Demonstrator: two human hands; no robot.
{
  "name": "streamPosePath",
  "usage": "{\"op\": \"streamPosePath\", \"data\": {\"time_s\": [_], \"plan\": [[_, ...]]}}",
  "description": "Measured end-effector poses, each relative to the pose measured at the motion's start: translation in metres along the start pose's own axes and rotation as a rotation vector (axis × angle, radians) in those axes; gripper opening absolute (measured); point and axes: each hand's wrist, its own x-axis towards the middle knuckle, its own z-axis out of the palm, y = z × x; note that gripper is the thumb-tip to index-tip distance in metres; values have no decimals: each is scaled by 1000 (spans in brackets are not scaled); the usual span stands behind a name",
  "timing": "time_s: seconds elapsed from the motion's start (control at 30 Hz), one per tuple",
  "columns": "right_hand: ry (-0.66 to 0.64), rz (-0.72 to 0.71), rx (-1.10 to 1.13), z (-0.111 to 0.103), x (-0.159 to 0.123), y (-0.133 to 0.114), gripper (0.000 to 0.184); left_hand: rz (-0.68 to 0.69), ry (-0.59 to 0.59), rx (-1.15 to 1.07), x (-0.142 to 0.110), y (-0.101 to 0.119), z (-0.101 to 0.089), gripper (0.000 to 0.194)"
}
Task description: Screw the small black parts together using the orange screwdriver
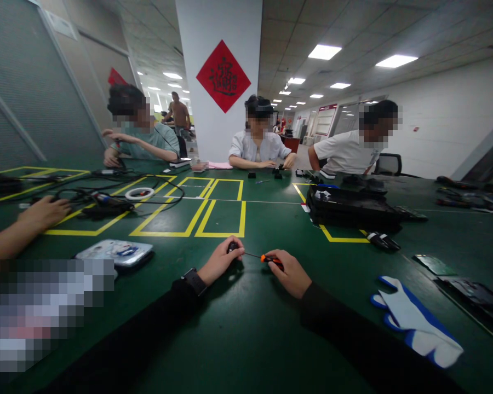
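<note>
My right hand is closed round the orange and black handle of a screwdriver. Its thin shaft points left, toward the fingers of my left hand. Those fingers pinch a small black part, mostly covered by the hand, so its kind is unclear. The shaft's tip ends at or very near the left fingertips; whether it touches the part I cannot make out. Both hands are just above the green table, near its middle.
Yellow tape outlines lie beyond my hands. Black trays are stacked at right, with white and blue gloves nearer. A clear-topped case and tangled black cables lie left. A co-worker's hand rests at left; three people sit opposite.
</note>
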Motion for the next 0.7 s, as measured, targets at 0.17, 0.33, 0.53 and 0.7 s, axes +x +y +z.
{"op": "streamPosePath", "data": {"time_s": [0.17, 0.33, 0.53, 0.7], "plan": [[2, -53, 9, -2, 1, -2, 22, 0, -4, 43, -1, 1, -1, 19], [10, -72, 78, -4, 0, -4, 27, -6, -4, 44, -1, 0, 0, 19], [-5, -63, 13, -2, 1, -2, 24, 31, -32, 81, -1, 1, 1, 17], [27, -34, -73, -1, 2, -3, 17, 32, -32, 104, 0, 1, 1, 15]]}}
